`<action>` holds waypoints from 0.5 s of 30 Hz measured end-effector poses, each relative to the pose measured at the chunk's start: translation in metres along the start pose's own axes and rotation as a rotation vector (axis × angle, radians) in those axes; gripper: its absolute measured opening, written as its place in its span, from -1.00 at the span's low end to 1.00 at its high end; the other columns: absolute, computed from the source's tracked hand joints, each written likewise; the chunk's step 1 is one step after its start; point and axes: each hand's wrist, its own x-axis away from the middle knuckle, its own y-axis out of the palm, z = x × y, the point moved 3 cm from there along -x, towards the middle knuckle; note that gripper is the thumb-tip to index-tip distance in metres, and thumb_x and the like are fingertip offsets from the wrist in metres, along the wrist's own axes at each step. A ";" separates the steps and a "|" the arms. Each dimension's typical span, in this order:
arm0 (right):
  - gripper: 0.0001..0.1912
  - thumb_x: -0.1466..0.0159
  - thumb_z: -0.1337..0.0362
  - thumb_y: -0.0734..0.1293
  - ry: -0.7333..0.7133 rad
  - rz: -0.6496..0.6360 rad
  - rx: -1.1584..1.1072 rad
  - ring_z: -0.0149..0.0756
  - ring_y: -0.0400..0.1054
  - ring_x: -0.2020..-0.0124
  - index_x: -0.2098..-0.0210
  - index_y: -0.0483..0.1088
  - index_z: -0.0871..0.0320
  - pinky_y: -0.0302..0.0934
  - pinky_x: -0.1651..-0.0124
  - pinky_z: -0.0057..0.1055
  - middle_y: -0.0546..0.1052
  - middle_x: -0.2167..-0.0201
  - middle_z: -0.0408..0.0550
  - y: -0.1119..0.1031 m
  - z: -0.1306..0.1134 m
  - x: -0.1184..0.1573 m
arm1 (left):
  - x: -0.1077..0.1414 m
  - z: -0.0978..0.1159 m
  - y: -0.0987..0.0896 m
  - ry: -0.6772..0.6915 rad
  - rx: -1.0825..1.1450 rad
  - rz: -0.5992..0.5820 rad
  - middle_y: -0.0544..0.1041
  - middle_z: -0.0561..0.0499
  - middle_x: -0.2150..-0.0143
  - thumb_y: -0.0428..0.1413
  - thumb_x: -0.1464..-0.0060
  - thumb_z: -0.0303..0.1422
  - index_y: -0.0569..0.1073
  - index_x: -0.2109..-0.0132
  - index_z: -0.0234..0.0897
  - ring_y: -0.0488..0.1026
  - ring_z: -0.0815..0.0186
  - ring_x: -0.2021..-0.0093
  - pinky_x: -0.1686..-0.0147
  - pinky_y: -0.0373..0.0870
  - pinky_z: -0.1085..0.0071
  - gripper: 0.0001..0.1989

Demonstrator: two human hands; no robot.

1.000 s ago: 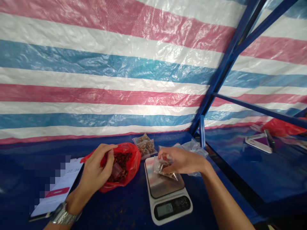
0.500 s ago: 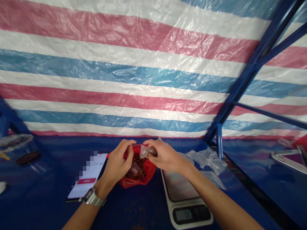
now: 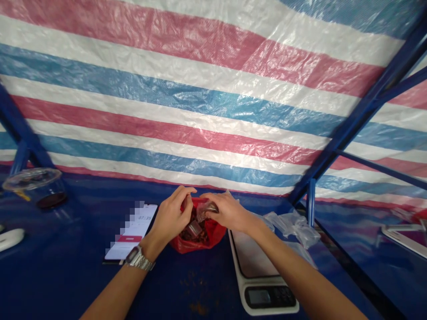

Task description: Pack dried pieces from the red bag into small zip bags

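Observation:
My right hand (image 3: 230,210) is closed on a small clear plastic bag (image 3: 202,210) with something brown at its end, partly covered by the fingers. The bag hangs over an open red plastic bag (image 3: 217,232) that holds loose reddish-brown dried bits (image 3: 197,240). Among those bits lies a small dark reddish packet (image 3: 194,229). My left hand (image 3: 174,211), with a silver watch at the wrist, hovers at the red bag's left rim. Its thumb and forefinger are curved and apart, with nothing visible between them.
A white kitchen scale (image 3: 246,284) stands right of the red bag, near several clear plastic bags (image 3: 293,226). Left are a phone (image 3: 128,249), a clear tub (image 3: 36,182) and a white object (image 3: 11,240). Blue frame bars (image 3: 333,146) cross before a striped sheet.
The view has shifted and tilted a little. The small clear bag sits slightly lower over the red bag, still in my right hand. My left hand keeps nearly the same pose.

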 end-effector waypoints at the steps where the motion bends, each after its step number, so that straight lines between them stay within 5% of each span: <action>1: -0.52 -0.33 0.36 0.40 0.019 0.023 -0.062 -0.05 0.52 -0.05 -0.23 0.40 0.08 0.24 -0.19 -0.09 0.63 -0.05 0.06 0.001 0.002 0.002 | 0.000 -0.001 0.001 -0.008 -0.002 -0.006 0.60 -0.02 0.04 -0.06 -0.36 -0.47 0.46 -0.01 -0.17 0.60 0.24 0.06 0.03 0.49 0.33 -0.77; 7: -0.52 -0.33 0.25 0.40 0.103 0.185 -0.583 -0.22 0.55 0.12 -0.23 0.37 0.05 0.38 -0.04 -0.22 0.65 0.10 -0.05 0.007 0.018 0.023 | 0.002 0.007 -0.001 0.026 0.005 -0.139 0.56 -0.07 -0.01 0.06 -0.29 -0.42 0.44 -0.15 -0.16 0.55 0.17 -0.02 -0.08 0.49 0.23 -0.69; 11: -0.53 -0.33 0.16 0.44 0.153 0.238 -0.709 -0.20 0.53 0.07 -0.20 0.37 0.04 0.36 -0.10 -0.19 0.62 0.08 -0.05 -0.001 0.021 0.037 | 0.006 0.017 0.002 0.067 0.053 -0.239 0.48 -0.14 -0.23 0.21 -0.22 -0.31 0.34 -0.31 -0.13 0.43 0.07 -0.24 -0.26 0.41 0.09 -0.46; 15: -0.56 -0.33 0.11 0.45 0.175 0.257 -0.753 -0.15 0.48 -0.06 -0.16 0.40 0.01 0.27 -0.23 -0.13 0.60 0.01 -0.04 -0.007 0.018 0.054 | 0.011 0.020 0.015 -0.001 0.153 -0.242 0.52 -0.11 -0.23 0.37 -0.09 -0.22 0.37 -0.32 -0.05 0.47 0.04 -0.23 -0.26 0.44 0.03 -0.32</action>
